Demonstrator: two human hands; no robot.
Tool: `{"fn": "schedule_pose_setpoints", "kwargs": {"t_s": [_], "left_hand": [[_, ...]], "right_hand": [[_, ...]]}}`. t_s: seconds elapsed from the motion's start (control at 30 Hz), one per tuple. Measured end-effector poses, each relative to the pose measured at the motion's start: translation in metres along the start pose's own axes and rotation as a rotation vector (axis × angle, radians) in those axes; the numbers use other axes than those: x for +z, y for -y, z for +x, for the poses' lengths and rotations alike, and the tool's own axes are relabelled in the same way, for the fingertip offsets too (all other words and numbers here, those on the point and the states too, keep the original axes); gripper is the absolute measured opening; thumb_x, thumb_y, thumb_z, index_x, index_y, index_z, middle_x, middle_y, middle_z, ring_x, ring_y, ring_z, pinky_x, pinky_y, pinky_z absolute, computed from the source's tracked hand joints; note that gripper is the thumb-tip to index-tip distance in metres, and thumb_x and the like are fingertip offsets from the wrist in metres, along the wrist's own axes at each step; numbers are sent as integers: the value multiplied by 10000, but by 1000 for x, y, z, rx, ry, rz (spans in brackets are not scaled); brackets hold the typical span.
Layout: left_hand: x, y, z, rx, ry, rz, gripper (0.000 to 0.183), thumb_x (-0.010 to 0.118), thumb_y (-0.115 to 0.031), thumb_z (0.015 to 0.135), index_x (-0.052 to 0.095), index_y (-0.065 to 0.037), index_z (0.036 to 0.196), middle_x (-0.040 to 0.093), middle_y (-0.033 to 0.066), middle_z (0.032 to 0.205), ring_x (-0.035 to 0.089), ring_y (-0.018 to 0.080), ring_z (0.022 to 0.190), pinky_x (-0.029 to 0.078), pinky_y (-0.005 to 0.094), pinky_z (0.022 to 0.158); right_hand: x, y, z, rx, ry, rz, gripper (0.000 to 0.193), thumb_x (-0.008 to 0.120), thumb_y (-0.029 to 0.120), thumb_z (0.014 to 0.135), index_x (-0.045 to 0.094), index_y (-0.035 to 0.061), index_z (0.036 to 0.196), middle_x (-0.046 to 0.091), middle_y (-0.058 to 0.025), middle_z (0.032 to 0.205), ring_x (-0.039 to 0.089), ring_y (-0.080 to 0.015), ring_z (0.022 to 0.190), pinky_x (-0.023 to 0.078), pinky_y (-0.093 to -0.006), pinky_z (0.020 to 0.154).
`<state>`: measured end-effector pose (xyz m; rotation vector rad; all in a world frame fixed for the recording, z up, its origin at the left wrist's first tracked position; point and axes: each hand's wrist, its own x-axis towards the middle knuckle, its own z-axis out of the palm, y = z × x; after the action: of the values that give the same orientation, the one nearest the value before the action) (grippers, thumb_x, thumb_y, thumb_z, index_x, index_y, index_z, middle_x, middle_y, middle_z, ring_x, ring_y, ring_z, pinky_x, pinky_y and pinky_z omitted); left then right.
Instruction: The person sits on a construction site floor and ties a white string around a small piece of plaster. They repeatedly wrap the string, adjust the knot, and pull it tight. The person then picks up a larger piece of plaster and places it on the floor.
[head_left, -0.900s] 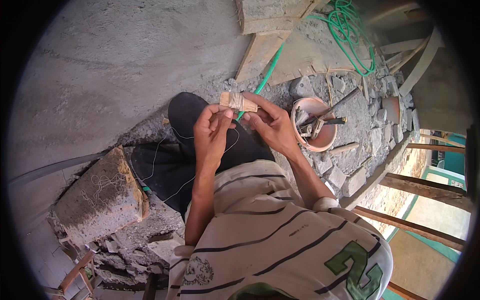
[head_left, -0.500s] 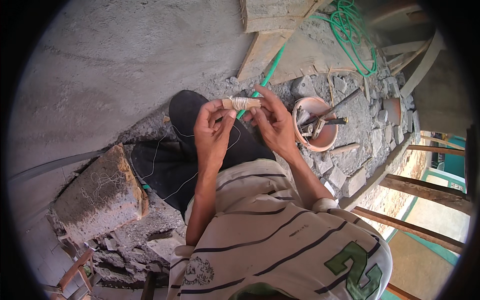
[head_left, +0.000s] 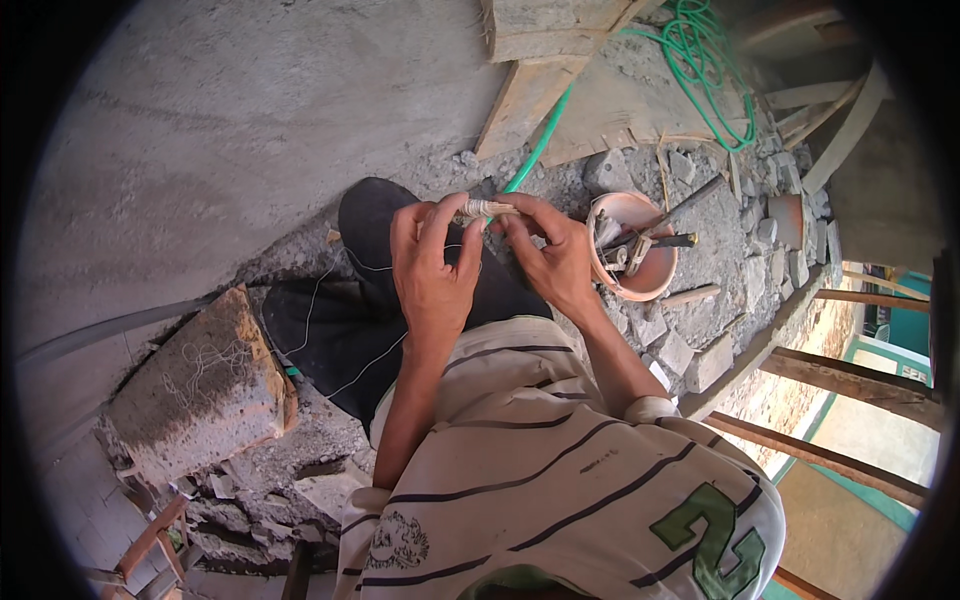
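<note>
A short wooden stick wound with pale string (head_left: 484, 208) is held between my two hands above my lap. My left hand (head_left: 436, 245) grips its left end, thumb and fingers closed round it. The right end is pinched by my right hand (head_left: 548, 250). From the winding, loose string (head_left: 368, 368) trails under my left hand and over my dark trouser leg. More of it lies in a tangle (head_left: 215, 368) on a rough, dirt-stained block (head_left: 190, 400) to my left.
Right of my hands stands a pinkish bucket (head_left: 632, 285) holding several tools, with handles sticking out over its rim. Green hose (head_left: 542, 140) runs past my hands toward a coil at the far right. Broken stones (head_left: 708, 365) lie about on the right, and a grey wall (head_left: 250, 120) rises at the left.
My left hand has rolled over the wound stick, its fingers now covering the left end. The stick has turned and more of it is hidden. My right hand has barely shifted.
</note>
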<state>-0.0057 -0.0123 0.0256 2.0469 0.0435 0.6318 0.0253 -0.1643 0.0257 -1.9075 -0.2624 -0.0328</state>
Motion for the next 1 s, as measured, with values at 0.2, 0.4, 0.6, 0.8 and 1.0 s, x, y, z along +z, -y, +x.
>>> {"fn": "schedule_pose_setpoints", "kwargs": {"t_s": [0.2, 0.4, 0.6, 0.8, 1.0], "left_hand": [[2, 10, 1, 109, 68, -16, 142, 764, -52, 876, 728, -40, 1012, 641, 99, 965, 639, 228, 846, 510, 342, 751], [-4, 9, 0, -79, 13, -207, 148, 729, -28, 899, 707, -38, 1046, 636, 87, 945, 654, 202, 800, 520, 337, 704], [-11, -5, 8, -231, 29, -226, 215, 725, -40, 913, 709, -60, 1127, 615, 72, 1019, 629, 162, 848, 497, 298, 725], [-8, 3, 5, -176, 32, -176, 211, 733, -32, 898, 712, -62, 1106, 619, 74, 1016, 625, 159, 840, 490, 294, 713], [-5, 13, 4, -173, 32, -212, 136, 728, -8, 885, 678, -31, 1009, 649, 80, 928, 629, 170, 770, 501, 298, 691]], "right_hand": [[-6, -5, 5, -247, 13, -154, 257, 647, -45, 878, 717, 28, 1115, 727, -159, 1091, 722, -312, 1004, 570, -366, 846], [-10, -7, 3, -243, 12, -155, 292, 628, -65, 854, 725, 36, 1110, 674, -143, 1275, 683, -291, 1123, 538, -362, 952], [-9, -3, 5, -284, 67, -158, 327, 665, -47, 824, 725, 59, 1128, 637, -142, 1330, 645, -308, 1190, 517, -383, 993], [-5, 7, 7, -328, 104, -124, 333, 716, -13, 821, 710, 68, 1144, 643, -143, 1304, 645, -333, 1170, 532, -399, 961], [1, -7, 3, -310, 72, -61, 286, 703, -26, 855, 685, 41, 1132, 674, -145, 1249, 691, -304, 1091, 565, -365, 907]]}}
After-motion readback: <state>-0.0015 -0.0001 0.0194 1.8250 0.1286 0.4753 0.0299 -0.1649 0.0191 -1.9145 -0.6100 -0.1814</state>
